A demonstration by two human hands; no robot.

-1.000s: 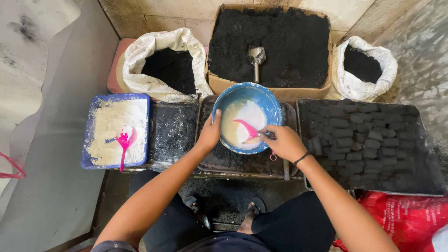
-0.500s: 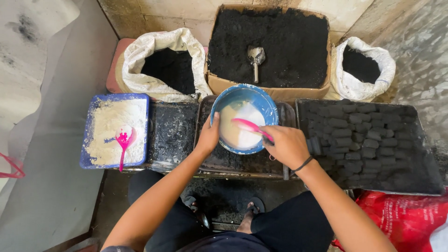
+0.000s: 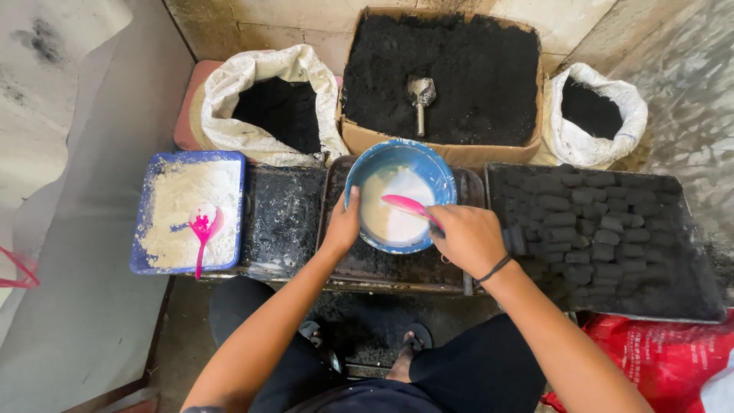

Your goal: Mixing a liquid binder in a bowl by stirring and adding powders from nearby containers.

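A blue bowl (image 3: 436,172) of white liquid stands on a black tray (image 3: 359,264) in front of me. My left hand (image 3: 342,227) grips the bowl's left rim. My right hand (image 3: 469,237) holds a pink spoon (image 3: 405,205) whose tip lies in the white liquid. The bowl is tilted slightly toward me.
Left: a blue tray of white powder (image 3: 183,206) with a pink spoon (image 3: 201,229). Behind: a white sack of black powder (image 3: 275,111), a cardboard box of black powder (image 3: 443,76) with a metal scoop (image 3: 420,95), another white sack (image 3: 592,115). Right: a tray of black briquettes (image 3: 596,229). Red bag (image 3: 665,359) at lower right.
My right hand has swung the pink spoon leftward across the bowl, stirring the white liquid. My left hand stays on the rim.
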